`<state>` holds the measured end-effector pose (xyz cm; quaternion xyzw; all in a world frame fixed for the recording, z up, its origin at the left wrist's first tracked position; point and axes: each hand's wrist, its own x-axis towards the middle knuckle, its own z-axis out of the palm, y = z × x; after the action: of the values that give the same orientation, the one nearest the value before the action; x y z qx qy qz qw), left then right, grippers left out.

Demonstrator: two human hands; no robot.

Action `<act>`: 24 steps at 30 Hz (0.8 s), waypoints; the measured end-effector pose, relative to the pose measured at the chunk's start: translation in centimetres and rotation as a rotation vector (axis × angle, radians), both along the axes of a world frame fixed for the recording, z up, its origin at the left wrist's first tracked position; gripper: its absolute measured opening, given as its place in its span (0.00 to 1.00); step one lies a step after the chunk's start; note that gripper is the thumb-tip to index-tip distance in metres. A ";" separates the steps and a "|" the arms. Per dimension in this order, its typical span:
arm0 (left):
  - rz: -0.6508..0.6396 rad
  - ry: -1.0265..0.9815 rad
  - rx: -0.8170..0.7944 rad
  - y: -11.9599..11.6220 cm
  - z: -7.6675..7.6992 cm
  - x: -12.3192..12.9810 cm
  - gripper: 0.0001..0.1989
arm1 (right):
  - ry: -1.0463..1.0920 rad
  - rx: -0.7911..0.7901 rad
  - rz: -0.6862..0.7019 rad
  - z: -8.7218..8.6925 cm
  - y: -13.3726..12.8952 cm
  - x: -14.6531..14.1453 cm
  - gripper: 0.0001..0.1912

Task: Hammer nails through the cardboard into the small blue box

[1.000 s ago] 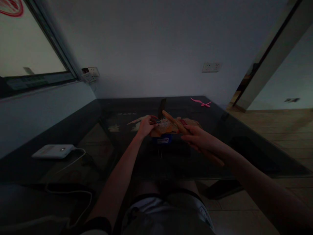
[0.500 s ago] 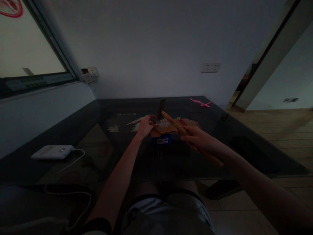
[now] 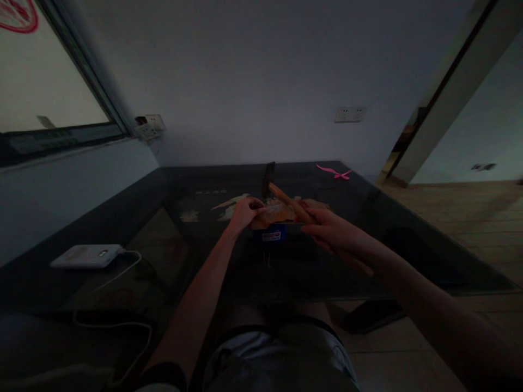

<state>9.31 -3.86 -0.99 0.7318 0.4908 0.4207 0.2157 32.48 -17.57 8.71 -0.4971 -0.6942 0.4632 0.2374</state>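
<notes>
In my right hand [image 3: 330,231] is a hammer [image 3: 289,202] with a wooden handle and a dark head, which is raised at the middle of the dark table. My left hand [image 3: 246,211] pinches the left end of a crumpled brown and orange wrapper or packet [image 3: 275,212]; its contents cannot be made out. The packet lies over a blue container [image 3: 270,234] with a small white label. Just in front of the container, two thin light prongs [image 3: 267,258] show on the table.
A white power bank [image 3: 86,256] with a cable lies on the dark glass-topped table [image 3: 229,277] at left. A pink ribbon-like item [image 3: 335,172] is at the back right. Wall sockets [image 3: 350,114] sit above the table. A dark flat object [image 3: 420,256] is at right.
The fingers of my left hand have drawn together on the packet's left end. The hammer head has tilted and shifted slightly up and left.
</notes>
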 end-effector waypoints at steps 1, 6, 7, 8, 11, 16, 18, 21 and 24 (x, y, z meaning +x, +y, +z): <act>0.016 0.026 -0.002 0.0 0.1 0.0 0.07 | 0.000 0.009 0.006 0.1 0.0 0.0 0.11; 0.059 0.071 -0.036 0.1 0.2 0.1 0.09 | -0.031 0.000 0.031 -0.3 0.5 -0.1 0.10; 0.072 0.075 -0.046 0.1 0.2 0.1 0.09 | -0.038 -0.014 0.039 -0.5 0.6 -0.1 0.10; 0.084 0.078 -0.056 0.2 0.1 0.0 0.10 | -0.043 -0.023 0.045 -0.6 0.7 0.0 0.10; 0.078 0.089 -0.050 0.4 -0.2 0.0 0.10 | -0.049 -0.019 0.043 -0.7 0.8 0.1 0.12; 0.061 0.076 -0.013 0.3 -0.2 0.1 0.09 | -0.018 0.007 0.010 -0.5 0.5 0.1 0.14; 0.067 0.080 -0.025 0.1 -0.1 0.2 0.10 | -0.047 -0.017 0.023 -0.5 0.5 -0.1 0.14; 0.085 0.099 -0.043 -0.1 0.2 0.2 0.10 | -0.084 -0.039 0.017 -0.6 0.4 -0.1 0.13; 0.081 0.113 -0.027 -0.2 0.3 0.3 0.09 | -0.055 -0.005 0.002 -0.5 0.2 0.1 0.13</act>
<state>9.61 -4.04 -0.68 0.7311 0.5370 0.3803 0.1804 32.63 -17.38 8.23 -0.5095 -0.7000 0.4513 0.2164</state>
